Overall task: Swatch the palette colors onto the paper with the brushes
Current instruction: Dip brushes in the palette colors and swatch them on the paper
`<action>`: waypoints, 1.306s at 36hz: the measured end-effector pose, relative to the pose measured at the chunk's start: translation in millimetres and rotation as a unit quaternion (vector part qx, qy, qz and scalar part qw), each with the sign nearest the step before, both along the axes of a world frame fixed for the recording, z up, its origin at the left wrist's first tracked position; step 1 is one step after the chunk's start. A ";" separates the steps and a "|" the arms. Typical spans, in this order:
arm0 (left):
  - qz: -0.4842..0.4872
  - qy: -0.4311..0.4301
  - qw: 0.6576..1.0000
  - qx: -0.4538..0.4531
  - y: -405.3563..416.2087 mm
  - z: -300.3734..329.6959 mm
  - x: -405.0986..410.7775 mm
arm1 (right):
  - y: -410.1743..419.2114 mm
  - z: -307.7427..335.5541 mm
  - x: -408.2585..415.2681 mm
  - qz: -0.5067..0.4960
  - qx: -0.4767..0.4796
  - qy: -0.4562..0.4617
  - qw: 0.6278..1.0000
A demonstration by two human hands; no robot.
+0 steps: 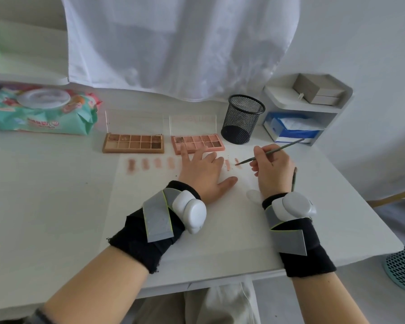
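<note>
White table [45, 206], carrying a sheet of paper [197, 230] with a row of swatches [145, 164] along its far edge. Two open palettes just beyond: tan palette [133, 143], pink palette [198, 142]. Black mesh cup [242, 119] beside them. Left hand [202, 171]: fingers straight, flat on paper. Right hand [272, 169]: grip pinched round a thin brush [270, 153], tip apparently touching the rightmost swatch.

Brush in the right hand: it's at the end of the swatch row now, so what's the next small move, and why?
Probably draw the brush tip down through the last swatch to finish that stroke. The right hand pinches it with the tip at that mark, the faintest in the row, while the left hand lies flat on the paper, steadying it.
</note>
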State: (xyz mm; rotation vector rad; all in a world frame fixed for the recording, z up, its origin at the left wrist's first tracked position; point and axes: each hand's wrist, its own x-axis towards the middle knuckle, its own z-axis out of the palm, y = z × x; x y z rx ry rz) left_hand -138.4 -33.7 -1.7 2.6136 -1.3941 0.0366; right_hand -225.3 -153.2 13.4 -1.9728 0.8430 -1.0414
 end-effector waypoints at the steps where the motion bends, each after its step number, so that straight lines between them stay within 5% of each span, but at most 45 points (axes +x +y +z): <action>1: 0.001 -0.001 1.000 -0.001 -0.2 0.2 0.5 | 0.1 0.2 0.0 -0.002 -0.004 -0.010 1.000; 36: 0.015 -0.021 1.000 0.002 0.7 -1.4 0.6 | -1.5 -0.7 1.3 0.032 -0.021 0.037 0.999; 47: -0.156 -0.011 0.985 -0.077 2.6 5.0 -25.6 | -2.0 -0.5 -1.6 0.010 -0.046 -0.008 0.999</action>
